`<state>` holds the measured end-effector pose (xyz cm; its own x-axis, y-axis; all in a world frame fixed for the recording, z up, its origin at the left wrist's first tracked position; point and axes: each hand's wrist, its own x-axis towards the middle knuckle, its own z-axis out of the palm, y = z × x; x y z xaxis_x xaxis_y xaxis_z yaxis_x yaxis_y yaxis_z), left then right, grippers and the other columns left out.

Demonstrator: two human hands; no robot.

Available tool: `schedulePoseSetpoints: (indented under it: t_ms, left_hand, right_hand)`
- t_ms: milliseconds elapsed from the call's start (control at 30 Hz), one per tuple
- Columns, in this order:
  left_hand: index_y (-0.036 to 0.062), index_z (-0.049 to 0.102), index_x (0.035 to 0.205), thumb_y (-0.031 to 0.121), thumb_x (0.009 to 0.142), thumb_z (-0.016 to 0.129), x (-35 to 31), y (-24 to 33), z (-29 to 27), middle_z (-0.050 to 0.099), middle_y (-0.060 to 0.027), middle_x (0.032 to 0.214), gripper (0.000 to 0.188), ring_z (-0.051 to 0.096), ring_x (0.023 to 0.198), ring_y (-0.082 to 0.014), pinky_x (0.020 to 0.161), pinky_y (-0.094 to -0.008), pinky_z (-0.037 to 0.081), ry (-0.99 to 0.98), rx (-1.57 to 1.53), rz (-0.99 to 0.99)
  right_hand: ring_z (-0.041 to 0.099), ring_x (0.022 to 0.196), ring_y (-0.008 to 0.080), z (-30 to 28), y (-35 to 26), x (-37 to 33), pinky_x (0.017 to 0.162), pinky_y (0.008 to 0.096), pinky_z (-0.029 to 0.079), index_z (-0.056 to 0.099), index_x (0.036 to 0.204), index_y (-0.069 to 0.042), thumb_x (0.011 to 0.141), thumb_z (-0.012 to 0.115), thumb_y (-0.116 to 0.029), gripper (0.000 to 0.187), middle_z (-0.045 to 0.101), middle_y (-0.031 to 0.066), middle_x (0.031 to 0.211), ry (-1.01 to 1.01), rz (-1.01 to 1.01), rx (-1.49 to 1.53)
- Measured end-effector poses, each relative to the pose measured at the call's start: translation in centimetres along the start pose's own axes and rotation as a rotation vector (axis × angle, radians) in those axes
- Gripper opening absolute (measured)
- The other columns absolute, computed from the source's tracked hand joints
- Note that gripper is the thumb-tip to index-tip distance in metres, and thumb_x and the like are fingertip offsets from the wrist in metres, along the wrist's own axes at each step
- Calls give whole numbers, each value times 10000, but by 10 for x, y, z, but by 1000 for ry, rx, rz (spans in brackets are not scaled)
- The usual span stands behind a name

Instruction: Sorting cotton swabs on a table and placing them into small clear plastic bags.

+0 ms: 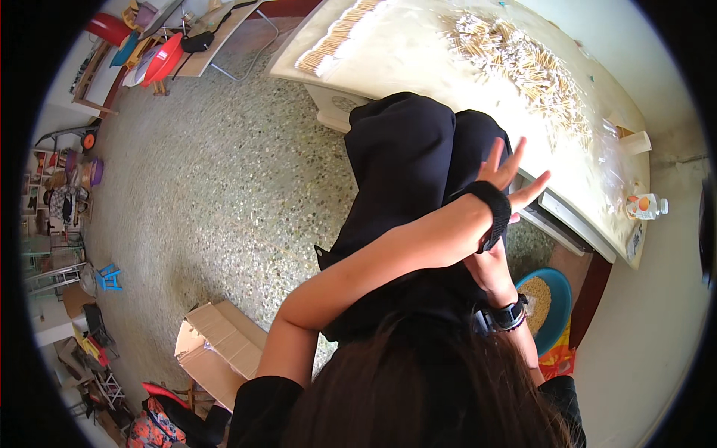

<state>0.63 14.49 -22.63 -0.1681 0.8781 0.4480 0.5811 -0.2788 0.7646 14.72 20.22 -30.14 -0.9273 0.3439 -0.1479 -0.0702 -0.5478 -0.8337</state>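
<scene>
My left forearm crosses my lap to the right. A black strap (pixel 493 207) goes round my left hand (pixel 500 173) near the wrist. That hand is empty, its fingers spread beside the table's front edge. Below it, my right hand (pixel 490 270) reaches up to the strapped left wrist. The left wrist and strap hide most of the right fingers, so their grip does not show. A dark watch (pixel 511 316) is on my right wrist. On the table (pixel 418 71) lies a loose pile of cotton swabs (pixel 523 67). More swabs (pixel 340 39) lie in a neat row at the far left.
A white cup (pixel 635 143) and a bottle (pixel 647 206) stand at the table's right end. A blue basin (pixel 562 299) with pale grainy contents sits by my right arm. Behind on the left are an open cardboard box (pixel 224 340) and a small blue stool (pixel 109 277).
</scene>
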Motion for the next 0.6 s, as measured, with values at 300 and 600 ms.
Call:
schedulePoseSetpoints:
  t_ms: [300,600]
  left_hand:
    - [141,110,1472,-20,774,582,66,29,38,115,-281,1449,859,122,1327,-529,1002,-661,244,232,134,154]
    - [36,323,1267,27,855,539,87,37,73,554,-142,975,466,555,904,-208,768,-313,457,40,-938,-157]
  right_hand:
    - [556,993,129,23,-9,-25,855,290,463,505,1178,25,871,624,-66,342,600,60,1070,-182,10,-365]
    - [572,961,134,30,-21,-26,830,293,477,573,1077,24,870,629,-73,236,622,53,998,-133,-28,-351]
